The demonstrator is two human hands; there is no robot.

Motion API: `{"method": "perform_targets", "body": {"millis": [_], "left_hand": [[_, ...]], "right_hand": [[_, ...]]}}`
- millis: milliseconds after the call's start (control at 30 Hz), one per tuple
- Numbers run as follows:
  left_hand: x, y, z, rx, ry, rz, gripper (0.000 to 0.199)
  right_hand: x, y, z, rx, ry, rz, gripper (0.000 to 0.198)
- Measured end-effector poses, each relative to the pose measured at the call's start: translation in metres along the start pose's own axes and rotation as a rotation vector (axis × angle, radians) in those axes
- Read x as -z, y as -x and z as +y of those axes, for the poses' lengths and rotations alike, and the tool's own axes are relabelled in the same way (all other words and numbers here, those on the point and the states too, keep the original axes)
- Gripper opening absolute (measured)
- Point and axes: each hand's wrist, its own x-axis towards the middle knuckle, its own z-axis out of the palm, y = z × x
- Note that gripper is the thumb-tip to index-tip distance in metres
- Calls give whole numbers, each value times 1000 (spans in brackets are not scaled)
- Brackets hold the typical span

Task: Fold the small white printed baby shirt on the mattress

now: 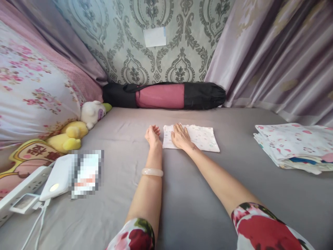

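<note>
A white cloth (pixel 201 137) with a small pale print lies folded into a rectangle on the grey bed sheet. My right hand (pixel 180 136) rests palm down on its left half, fingers stretched out and slightly spread. Just beside the cloth's left edge is my left hand (pixel 153 134), turned on its side with the fingers curled in. Nothing shows inside those curled fingers. A pale bangle (pixel 152 172) circles the left forearm.
To the right lies a stack of folded printed cloths (pixel 296 142). A long black and pink bag (pixel 160 96) lies along the wall. At left are plush toys (pixel 69 135), a white power bank (pixel 58 177), a power strip (pixel 24 189), cables and a blurred-out phone-like object (pixel 87 173).
</note>
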Motion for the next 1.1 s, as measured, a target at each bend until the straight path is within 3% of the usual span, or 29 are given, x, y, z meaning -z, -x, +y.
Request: {"method": "perform_targets", "body": {"millis": [233, 567, 833, 1100], "left_hand": [[0, -2, -1, 36, 32, 0, 16], [0, 3, 3, 79, 128, 22, 10], [3, -6, 5, 8, 140, 27, 13], [4, -5, 6, -16, 123, 20, 13]], "right_hand": [[-15, -5, -7, 4, 9, 33, 55], [-16, -6, -7, 13, 25, 27, 54], [-14, -11, -33, 130, -15, 16, 52], [-20, -10, -41, 144, -35, -13, 51]]}}
